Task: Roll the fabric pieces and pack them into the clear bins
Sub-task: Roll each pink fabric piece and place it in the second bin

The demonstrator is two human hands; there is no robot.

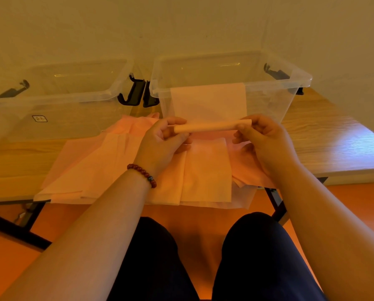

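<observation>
The half-wound pink fabric roll (212,127), at frame centre before the right clear bin (268,84), looks light, soft and apt to unwind, so pinching both ends suits it, as left hand (166,140) and right hand (261,135) do above the loose pile (116,166).

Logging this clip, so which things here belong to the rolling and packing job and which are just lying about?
Job: fabric roll, held by left hand and right hand; loose fabric pieces; left clear bin; right clear bin.
Merely there: bead bracelet; wooden table.
</observation>
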